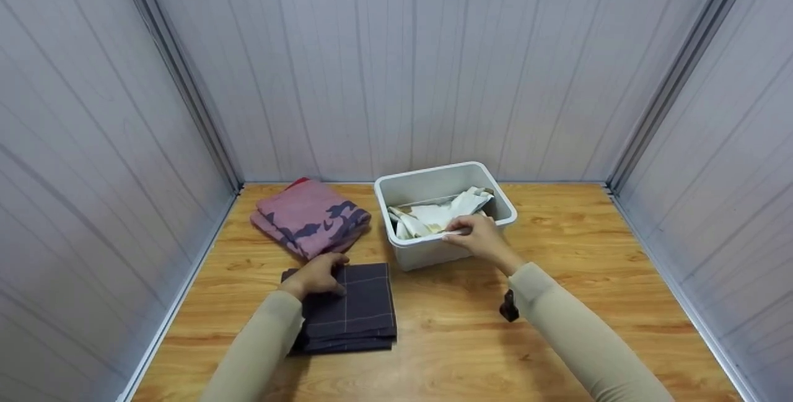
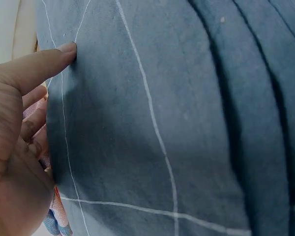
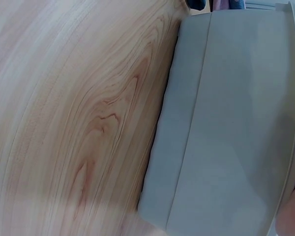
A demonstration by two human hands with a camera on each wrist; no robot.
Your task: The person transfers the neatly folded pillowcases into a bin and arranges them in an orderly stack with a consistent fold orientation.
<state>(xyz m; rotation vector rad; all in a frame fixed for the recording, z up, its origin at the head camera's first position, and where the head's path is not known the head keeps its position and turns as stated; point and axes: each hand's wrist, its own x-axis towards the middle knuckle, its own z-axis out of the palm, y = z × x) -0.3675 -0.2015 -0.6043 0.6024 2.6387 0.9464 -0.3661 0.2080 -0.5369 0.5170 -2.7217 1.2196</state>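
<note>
The left hand (image 1: 317,275) rests on the far left corner of a folded dark grey checked cloth (image 1: 353,309) that lies on the wooden bench (image 1: 557,327) near the person, left of centre. In the left wrist view its fingers (image 2: 44,64) lie straight and loosely apart, the tip of one pressing on the fabric beside a thin white line. Just beyond this cloth, towards the far left of the bench, sits a folded pink cloth with dark blue patches (image 1: 310,216), apart from the grey one. The right hand (image 1: 480,236) reaches over the near rim of a white plastic bin (image 1: 403,188) that stands at the middle of the bench, close to the far wall. Its fingers seem to pinch the edge of a crumpled cream cloth (image 1: 433,213) lying inside the bin, though the grip is small and hard to read. The right wrist view shows only the bin's outer wall against the bench
</note>
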